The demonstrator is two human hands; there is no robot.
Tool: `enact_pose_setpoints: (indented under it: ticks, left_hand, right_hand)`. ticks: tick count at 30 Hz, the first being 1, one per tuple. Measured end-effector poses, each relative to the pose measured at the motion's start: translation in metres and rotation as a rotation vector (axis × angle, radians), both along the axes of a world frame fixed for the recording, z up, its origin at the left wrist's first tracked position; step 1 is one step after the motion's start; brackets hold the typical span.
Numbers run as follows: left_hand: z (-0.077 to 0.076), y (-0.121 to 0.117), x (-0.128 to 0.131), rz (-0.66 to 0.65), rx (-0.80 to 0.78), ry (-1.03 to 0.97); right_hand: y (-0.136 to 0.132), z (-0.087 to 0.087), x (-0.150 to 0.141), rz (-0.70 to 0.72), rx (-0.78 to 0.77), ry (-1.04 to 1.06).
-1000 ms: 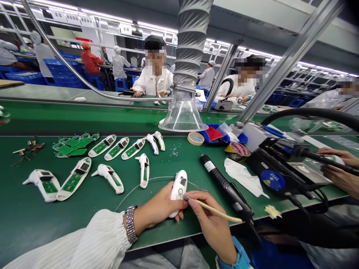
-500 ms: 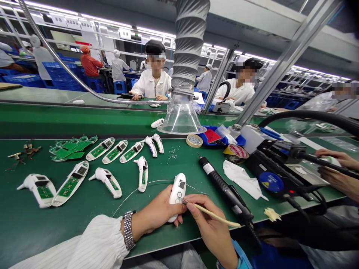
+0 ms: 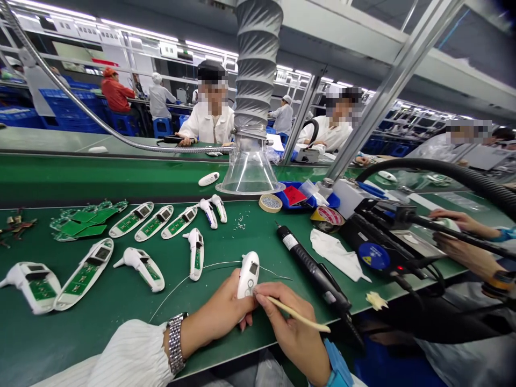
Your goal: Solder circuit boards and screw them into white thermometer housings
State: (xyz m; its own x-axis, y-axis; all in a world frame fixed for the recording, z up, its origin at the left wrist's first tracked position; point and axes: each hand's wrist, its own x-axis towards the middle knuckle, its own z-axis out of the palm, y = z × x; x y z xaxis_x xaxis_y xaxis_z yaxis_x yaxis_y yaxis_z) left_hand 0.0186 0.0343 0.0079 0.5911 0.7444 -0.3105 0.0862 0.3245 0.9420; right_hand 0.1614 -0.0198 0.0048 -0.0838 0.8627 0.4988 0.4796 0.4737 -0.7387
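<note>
My left hand (image 3: 221, 301) is closed around a white handheld thermometer (image 3: 248, 271), tilted upright with its small dark display and round buttons facing me. In my right hand (image 3: 292, 322) is a slim pale-yellow tool (image 3: 300, 314), pinched like a pen. Its tip is by the thermometer's lower buttons, mostly hidden behind my fingers. A thin white wire (image 3: 173, 282) lies on the green bench behind the hands. Left of them rest opened thermometer shells with green boards inside, among them one with a nozzle (image 3: 141, 269) and a nearer one standing upright (image 3: 196, 253).
Loose green circuit boards (image 3: 86, 220) lie at the back left. A black electric screwdriver (image 3: 312, 269) and a white cloth (image 3: 336, 252) lie to the right. Screws fill a round tray (image 3: 270, 202) under the clear extraction hood (image 3: 252, 172). A co-worker's hands (image 3: 463, 231) are at far right.
The view has turned slightly, so the scene sits further left. On the held thermometer the dark display now looks fuller, with less white on it. Both hands keep their hold.
</note>
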Motion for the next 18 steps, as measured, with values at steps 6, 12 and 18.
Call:
enact_pose_setpoints:
  ticks: [6, 12, 18]
  left_hand:
    - [-0.004, -0.002, 0.001, 0.036, 0.021, 0.006]
    - [-0.001, -0.010, -0.001, 0.091, -0.141, -0.087]
    - [0.002, -0.002, -0.003, 0.142, -0.160, -0.141]
  right_hand:
    - [0.003, -0.010, -0.001, 0.066, 0.233, -0.120]
    - [0.028, -0.017, 0.021, -0.082, 0.318, -0.037]
    - [0.022, 0.002, 0.012, -0.165, 0.143, 0.255]
